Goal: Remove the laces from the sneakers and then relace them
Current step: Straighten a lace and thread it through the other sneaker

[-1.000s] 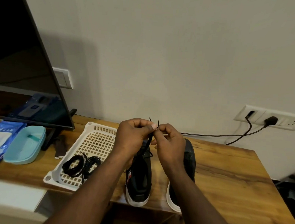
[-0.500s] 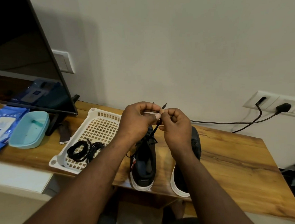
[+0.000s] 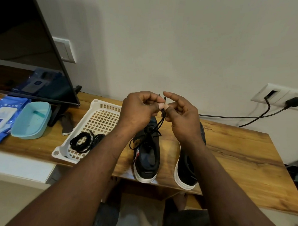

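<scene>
1. Landmark: a white perforated plastic basket point(image 3: 94, 104) lies on the wooden tabletop point(image 3: 237, 151). Coiled black spare laces point(image 3: 85, 141) lie inside it, towards its near end.
2. Two black sneakers with white soles stand side by side to the right of the basket, heels at the near tabletop edge. The first sneaker point(image 3: 147, 157) is just beside the basket and the second sneaker point(image 3: 186, 167) is farther right.
3. A thin black lace point(image 3: 158, 125) rises from the first sneaker's eyelets to the hands, which are raised above the sneaker toes, right of the basket's far corner.
4. The left hand point(image 3: 139, 110), fingers curled, pinches the lace ends. The right hand point(image 3: 182, 119) pinches the same lace, forefinger lifted.
5. Left of the basket are a pale teal plastic bowl point(image 3: 31, 121), a blue wipes pack point(image 3: 1, 116) and a dark flat screen point(image 3: 27, 56).
</scene>
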### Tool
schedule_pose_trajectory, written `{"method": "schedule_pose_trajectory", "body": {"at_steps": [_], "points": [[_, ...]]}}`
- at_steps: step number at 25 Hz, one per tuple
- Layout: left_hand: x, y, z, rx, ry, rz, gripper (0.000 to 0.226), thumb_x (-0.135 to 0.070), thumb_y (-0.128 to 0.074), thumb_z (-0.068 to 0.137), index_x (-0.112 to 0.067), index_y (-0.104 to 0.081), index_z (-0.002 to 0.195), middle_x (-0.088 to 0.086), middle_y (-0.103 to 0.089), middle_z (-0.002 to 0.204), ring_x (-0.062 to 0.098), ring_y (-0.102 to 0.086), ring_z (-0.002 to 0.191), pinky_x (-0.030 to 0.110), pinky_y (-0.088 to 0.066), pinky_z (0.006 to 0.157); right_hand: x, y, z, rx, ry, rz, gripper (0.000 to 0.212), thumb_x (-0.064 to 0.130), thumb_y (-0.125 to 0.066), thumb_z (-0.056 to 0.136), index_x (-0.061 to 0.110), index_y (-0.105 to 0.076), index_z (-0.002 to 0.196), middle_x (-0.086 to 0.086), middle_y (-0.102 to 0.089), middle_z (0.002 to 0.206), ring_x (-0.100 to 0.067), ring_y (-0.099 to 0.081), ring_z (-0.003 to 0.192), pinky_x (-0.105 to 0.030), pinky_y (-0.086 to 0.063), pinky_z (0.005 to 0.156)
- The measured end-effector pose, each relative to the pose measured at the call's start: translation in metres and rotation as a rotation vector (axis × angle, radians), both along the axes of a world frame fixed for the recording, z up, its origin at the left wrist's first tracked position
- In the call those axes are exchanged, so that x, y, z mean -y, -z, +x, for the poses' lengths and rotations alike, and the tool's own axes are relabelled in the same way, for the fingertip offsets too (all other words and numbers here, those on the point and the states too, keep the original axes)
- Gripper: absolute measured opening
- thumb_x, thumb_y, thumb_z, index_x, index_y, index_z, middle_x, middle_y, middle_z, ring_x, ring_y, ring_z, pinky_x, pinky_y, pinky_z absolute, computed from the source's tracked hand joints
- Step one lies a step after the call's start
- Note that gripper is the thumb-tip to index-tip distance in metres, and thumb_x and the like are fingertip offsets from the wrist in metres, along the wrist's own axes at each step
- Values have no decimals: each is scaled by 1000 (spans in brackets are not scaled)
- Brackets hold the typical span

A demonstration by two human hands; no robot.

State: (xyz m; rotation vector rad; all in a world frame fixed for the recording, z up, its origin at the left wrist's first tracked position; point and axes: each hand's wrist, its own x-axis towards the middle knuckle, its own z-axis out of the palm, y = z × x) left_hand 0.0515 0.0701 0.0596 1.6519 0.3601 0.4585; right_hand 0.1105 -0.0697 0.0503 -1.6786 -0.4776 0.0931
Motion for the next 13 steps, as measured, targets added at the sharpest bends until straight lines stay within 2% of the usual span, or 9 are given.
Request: {"method": "schedule_pose_trajectory", "body": {"at_steps": [3, 8, 11, 13], "points": [[-1, -1, -1, -14, -42, -62, 12, -12, -85, 85, -14, -78, 94, 5, -78, 85, 17, -78, 83, 34, -65, 74, 1, -1, 1, 30, -8, -22, 22, 7, -66, 100, 17, -80, 115, 5, -79, 95, -4, -72, 87, -19, -55, 75], [-4, -2, -2, -5, -47, -116, 12, -13, -84, 87, -11, -76, 96, 6, -78, 83, 21, -78, 80, 41, -66, 76, 0, -2, -3, -16, -79, -27, 30, -5, -68, 94, 15, -77, 113, -1, -80, 99, -14, -77, 93, -24, -60, 81], [-6, -1, -5, -49, 36, -58, 19, -18, -85, 86, -15, -76, 103, 2, -76, 94, 18, -78, 84, 44, -66, 81, 2, -2, 1, -5, -29, -38, 21, 4, -74, 94, 15, -77, 111, -1, -80, 97, -15, -77, 92, -28, -62, 82], [-7, 0, -7, -72, 109, -13, 28, -11, -85, 85, -18, -74, 109, -1, -75, 105, 15, -77, 86, 45, -63, 89, 2, -2, 2, 18, 25, -48, 17, 8, -76, 93, 17, -78, 108, 1, -79, 96, -13, -76, 92, -29, -62, 83]]}}
